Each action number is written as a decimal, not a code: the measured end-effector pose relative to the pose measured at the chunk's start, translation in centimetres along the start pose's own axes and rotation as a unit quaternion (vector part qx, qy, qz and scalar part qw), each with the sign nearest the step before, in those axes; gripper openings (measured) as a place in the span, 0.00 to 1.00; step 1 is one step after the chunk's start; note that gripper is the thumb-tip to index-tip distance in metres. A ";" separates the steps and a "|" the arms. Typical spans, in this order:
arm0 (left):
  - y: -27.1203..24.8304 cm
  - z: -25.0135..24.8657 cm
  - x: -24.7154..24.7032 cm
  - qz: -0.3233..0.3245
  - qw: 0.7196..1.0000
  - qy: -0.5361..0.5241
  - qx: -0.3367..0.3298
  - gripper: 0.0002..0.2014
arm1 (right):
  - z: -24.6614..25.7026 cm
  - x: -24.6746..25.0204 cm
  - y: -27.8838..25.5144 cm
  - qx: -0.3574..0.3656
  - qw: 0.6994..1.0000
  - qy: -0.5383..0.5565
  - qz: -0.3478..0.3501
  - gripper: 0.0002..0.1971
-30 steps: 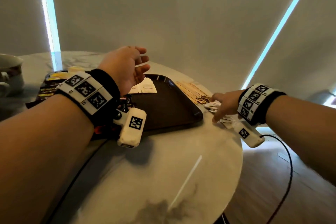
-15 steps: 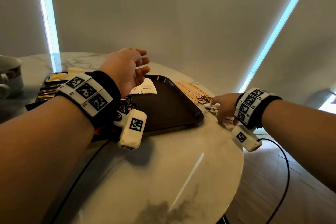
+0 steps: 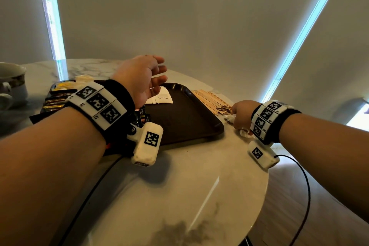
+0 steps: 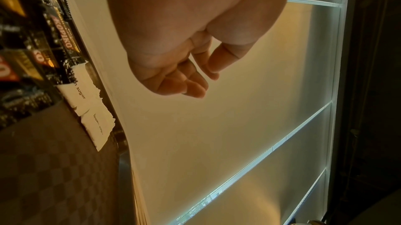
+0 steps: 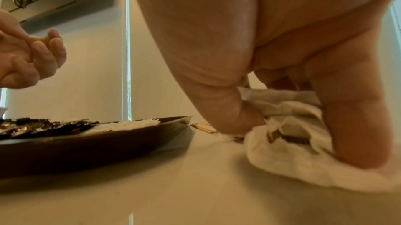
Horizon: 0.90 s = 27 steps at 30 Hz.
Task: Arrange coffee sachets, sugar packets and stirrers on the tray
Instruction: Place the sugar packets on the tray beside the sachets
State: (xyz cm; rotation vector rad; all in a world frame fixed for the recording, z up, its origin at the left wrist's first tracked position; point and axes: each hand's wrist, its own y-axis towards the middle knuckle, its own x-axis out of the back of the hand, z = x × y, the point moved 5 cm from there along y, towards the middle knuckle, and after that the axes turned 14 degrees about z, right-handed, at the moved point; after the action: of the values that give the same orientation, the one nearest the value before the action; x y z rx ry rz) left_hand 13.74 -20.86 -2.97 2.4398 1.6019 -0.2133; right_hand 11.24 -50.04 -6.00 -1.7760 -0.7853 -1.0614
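Sugar packets (image 5: 288,136) are the step in hand: right hand (image 3: 242,115) bunches them on the desk (image 3: 179,185), right of the tray (image 3: 185,124). Left hand (image 3: 142,78) hangs slack (empty) above tray's far packets (image 3: 162,99). Next: lift, carry left.

White packets (image 4: 93,108) read "brown sugar"; black sachets (image 4: 63,40) read "KOPIKO".

The near and right part of the tray (image 3: 185,124) lay bare, with coffee sachets (image 3: 141,118) crowding its left side and sugar packets (image 3: 162,98) along its far edge. The left hand (image 3: 142,78) hung above that far-left corner, blocking the way in from there. Right of the tray, the stirrers (image 3: 209,99) and the right hand (image 3: 240,114) filled the narrow strip of worktop (image 3: 179,185), while the near worktop stood open.
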 end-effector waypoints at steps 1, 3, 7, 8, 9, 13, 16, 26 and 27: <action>0.0 0.0 0.0 0.001 1.000 0.000 0.001 0.17 | -0.1 0.0 0.0 0.001 1.000 0.009 -0.004 0.13; 0.0 0.0 -0.1 0.003 1.000 -0.003 0.005 0.17 | -0.2 0.0 0.0 0.004 0.999 0.033 -0.009 0.10; 0.0 0.2 -0.1 0.008 1.000 -0.008 0.010 0.16 | -0.1 0.1 -0.4 0.023 0.994 0.105 0.002 0.07; 0.0 0.3 -0.2 0.011 1.000 -0.007 0.013 0.16 | -0.1 0.2 -0.5 0.027 0.993 0.116 0.007 0.07; 0.0 0.4 -0.2 0.014 1.000 -0.008 0.017 0.15 | -0.1 0.4 -0.6 0.032 0.992 0.125 0.010 0.07; 0.1 0.8 -0.5 0.026 0.999 -0.013 0.037 0.13 | 0.2 1.8 -1.3 0.059 0.985 0.165 0.009 0.08; 0.0 1.0 -0.8 0.040 0.997 -0.030 0.056 0.11 | 0.6 3.6 -2.2 0.091 0.969 0.230 0.004 0.10; -0.1 1.3 -1.0 0.129 0.972 -0.111 0.162 0.38 | 10.8 7.9 -7.6 0.357 0.831 0.416 -0.094 0.13; 0.0 1.0 -0.8 0.129 0.974 -0.117 0.144 0.36 | 12.1 7.9 -7.9 0.377 0.820 0.418 -0.104 0.14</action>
State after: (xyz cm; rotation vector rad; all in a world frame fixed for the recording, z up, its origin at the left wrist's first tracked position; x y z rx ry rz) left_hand 13.42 -21.82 -3.73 2.6807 1.2126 -0.7018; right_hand 12.05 -35.28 1.19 -0.4585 -0.6820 -1.2763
